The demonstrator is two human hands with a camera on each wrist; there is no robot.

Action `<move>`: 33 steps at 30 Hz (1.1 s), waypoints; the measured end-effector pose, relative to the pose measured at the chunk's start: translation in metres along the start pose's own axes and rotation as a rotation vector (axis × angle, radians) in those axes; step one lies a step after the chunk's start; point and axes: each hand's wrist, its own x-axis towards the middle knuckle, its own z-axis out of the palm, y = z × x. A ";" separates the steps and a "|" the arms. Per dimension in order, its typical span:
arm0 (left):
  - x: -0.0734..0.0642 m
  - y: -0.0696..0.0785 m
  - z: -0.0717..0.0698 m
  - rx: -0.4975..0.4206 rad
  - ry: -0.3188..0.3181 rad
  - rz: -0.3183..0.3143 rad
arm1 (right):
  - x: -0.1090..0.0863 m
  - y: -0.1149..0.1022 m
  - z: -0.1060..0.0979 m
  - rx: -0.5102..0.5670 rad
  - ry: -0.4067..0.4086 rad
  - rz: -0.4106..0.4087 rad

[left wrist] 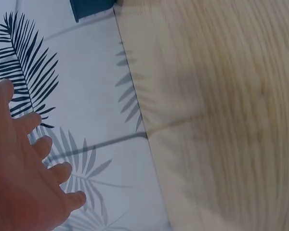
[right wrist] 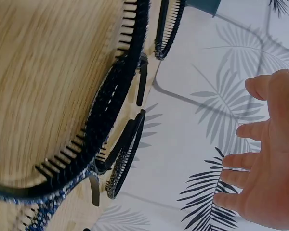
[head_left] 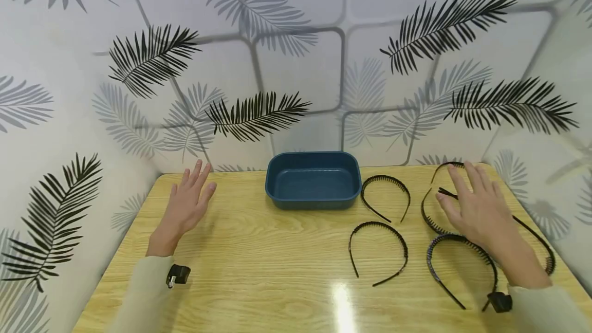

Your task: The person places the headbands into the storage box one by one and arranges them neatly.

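My left hand (head_left: 185,204) is held over the left part of the table with its fingers stretched out and nothing in it; the left wrist view shows its fingers (left wrist: 61,172) spread apart. On the right, my right hand (head_left: 485,217) hovers above a group of black toothed headbands, fingers extended and holding nothing. Beneath and around it lie several headbands, among them a glittery one (head_left: 455,237) in front; the hand partly hides others. Two more headbands, one farther back (head_left: 385,176) and one nearer (head_left: 376,223), lie apart to its left. Close up, a glittery toothed headband (right wrist: 113,103) fills the right wrist view.
A dark blue rectangular bin (head_left: 314,204) stands at the table's back edge, left of the headbands. The wood-grain table (head_left: 259,271) meets a white wall covering (head_left: 300,81) with leaf prints behind and at both sides.
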 end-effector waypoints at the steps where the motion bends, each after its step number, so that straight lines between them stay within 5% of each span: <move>1: 0.002 0.001 0.003 -0.019 0.002 0.004 | -0.001 -0.002 -0.001 0.018 0.005 0.001; 17: 0.017 0.038 0.061 -0.402 0.018 0.073 | -0.019 -0.040 0.006 0.239 0.048 0.037; 27: 0.026 0.054 0.078 -0.452 0.003 0.110 | -0.030 -0.054 0.020 0.440 -0.014 0.017; 33: 0.032 0.064 0.082 -0.425 -0.058 0.159 | -0.033 -0.057 0.028 0.501 -0.028 -0.009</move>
